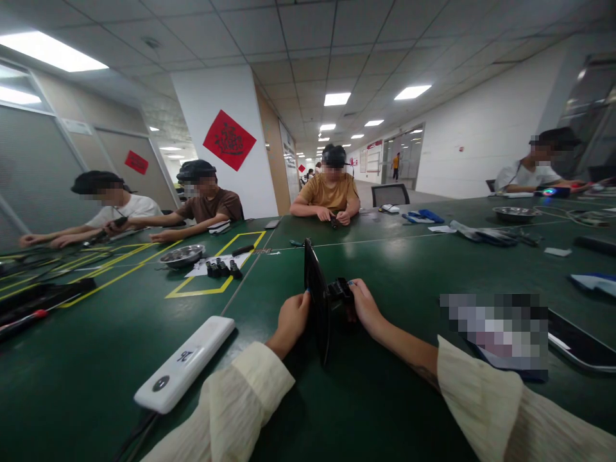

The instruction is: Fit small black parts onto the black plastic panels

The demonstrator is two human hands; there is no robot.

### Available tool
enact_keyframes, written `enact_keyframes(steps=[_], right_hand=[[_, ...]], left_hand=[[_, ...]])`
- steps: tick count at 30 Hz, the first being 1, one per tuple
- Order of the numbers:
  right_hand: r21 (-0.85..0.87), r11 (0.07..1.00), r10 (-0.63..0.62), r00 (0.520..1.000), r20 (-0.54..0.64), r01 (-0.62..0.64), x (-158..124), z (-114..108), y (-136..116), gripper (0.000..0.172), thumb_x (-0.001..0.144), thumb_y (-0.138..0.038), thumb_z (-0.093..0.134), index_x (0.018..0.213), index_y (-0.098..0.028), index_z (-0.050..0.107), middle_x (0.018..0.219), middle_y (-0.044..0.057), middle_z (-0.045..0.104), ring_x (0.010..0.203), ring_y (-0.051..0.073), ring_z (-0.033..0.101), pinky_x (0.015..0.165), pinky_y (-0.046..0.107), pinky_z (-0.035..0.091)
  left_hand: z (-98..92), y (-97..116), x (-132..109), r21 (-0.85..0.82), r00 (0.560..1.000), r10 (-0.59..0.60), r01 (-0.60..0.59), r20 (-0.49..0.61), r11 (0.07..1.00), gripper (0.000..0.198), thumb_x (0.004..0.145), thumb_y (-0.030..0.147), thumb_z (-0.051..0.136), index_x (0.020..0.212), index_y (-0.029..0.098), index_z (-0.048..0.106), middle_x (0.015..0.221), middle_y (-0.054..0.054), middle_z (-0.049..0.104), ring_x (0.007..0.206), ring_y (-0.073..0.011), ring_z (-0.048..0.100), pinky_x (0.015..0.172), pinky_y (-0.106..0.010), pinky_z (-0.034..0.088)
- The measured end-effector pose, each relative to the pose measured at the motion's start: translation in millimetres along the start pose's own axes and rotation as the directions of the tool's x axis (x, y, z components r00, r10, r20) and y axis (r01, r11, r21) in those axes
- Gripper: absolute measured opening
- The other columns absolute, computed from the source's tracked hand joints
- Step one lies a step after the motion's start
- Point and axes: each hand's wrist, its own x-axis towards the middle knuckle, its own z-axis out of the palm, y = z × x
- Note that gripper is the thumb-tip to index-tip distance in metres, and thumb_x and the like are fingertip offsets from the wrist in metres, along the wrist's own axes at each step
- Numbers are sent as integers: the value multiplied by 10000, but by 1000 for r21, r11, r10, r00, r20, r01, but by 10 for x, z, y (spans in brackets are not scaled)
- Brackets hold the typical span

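A thin black panel [316,292] stands on edge on the green table [394,269], right in front of me. My left hand [290,321] is closed on its left side. My right hand [364,307] is closed on a small black part [341,289] fixed to the panel's right face. Both my sleeves are cream knit. How the part joins the panel is hidden by my fingers.
A white power bank [185,369] lies at my left. A phone [580,345] lies at my right. Further left sit a metal bowl [181,255] and small black parts [222,267] inside yellow tape lines. Several seated people work around the table.
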Motion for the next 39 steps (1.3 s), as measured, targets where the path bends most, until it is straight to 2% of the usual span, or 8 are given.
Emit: enact_keyframes(steps=[8, 10, 14, 18, 22, 31, 34, 39], right_hand=[[-25, 1000, 15, 1000, -17, -15, -5, 14, -37, 120, 868, -337, 312, 860, -237, 378, 441, -90, 440, 344, 126, 445, 316, 207, 312], [-25, 1000, 18, 1000, -7, -18, -3, 6, -35, 126, 869, -343, 311, 864, -237, 379, 451, -87, 448, 351, 128, 452, 320, 211, 320], [-25, 1000, 13, 1000, 0, -12, 7, -12, -13, 132, 871, -355, 318, 872, -239, 381, 449, -89, 450, 347, 125, 452, 319, 205, 316], [-20, 1000, 9, 1000, 7, -9, 19, -20, 11, 142, 873, -367, 323, 875, -239, 384, 445, -91, 455, 342, 120, 451, 311, 197, 307], [-22, 1000, 17, 1000, 4, -17, 23, -18, 16, 156, 870, -384, 338, 875, -237, 389, 437, -92, 454, 338, 120, 457, 313, 195, 309], [-41, 999, 16, 1000, -10, -17, 14, -9, -5, 137, 873, -348, 315, 876, -233, 390, 427, -89, 456, 334, 120, 457, 307, 189, 308], [-41, 999, 20, 999, -25, -21, 19, -5, -3, 135, 868, -346, 320, 877, -232, 392, 423, -91, 443, 327, 119, 446, 306, 191, 305], [-41, 999, 19, 1000, -11, -20, 18, -5, -11, 145, 866, -361, 326, 879, -233, 391, 428, -88, 448, 333, 123, 452, 311, 194, 305]], left_hand=[[-24, 18, 1, 42, 997, 50, -48, -51, 998, 304, 840, 304, 346, 776, 153, 602, 799, -71, 648, 761, -184, 584, 665, -256, 407], [-31, 12, 8, 41, 998, 20, -17, -60, 999, 366, 862, 344, 306, 772, 153, 606, 805, -81, 650, 766, -194, 585, 666, -265, 405], [-31, -9, 23, 52, 996, -74, 76, -39, 996, 546, 881, 456, 213, 600, 152, 570, 638, -68, 598, 628, -189, 558, 583, -266, 376], [-2, -22, 15, 7, 999, -35, 35, -12, 999, 513, 856, 465, 282, 575, 143, 565, 558, -37, 545, 568, -167, 530, 535, -243, 353], [9, -8, -4, -17, 999, -33, 33, -15, 999, 511, 852, 462, 296, 587, 134, 584, 558, -38, 554, 572, -168, 533, 525, -239, 354], [-50, 78, -27, 58, 1000, -2, 2, 4, 998, 326, 845, 309, 346, 765, 157, 623, 796, -74, 656, 763, -183, 586, 679, -250, 408], [-37, 52, -23, 32, 1000, -17, 18, -13, 999, 383, 868, 337, 304, 804, 154, 635, 832, -84, 662, 792, -191, 593, 704, -259, 414], [-11, 20, -16, 78, 996, -89, 88, 14, 993, 515, 879, 411, 257, 671, 126, 633, 652, -75, 616, 646, -188, 575, 566, -249, 370]])
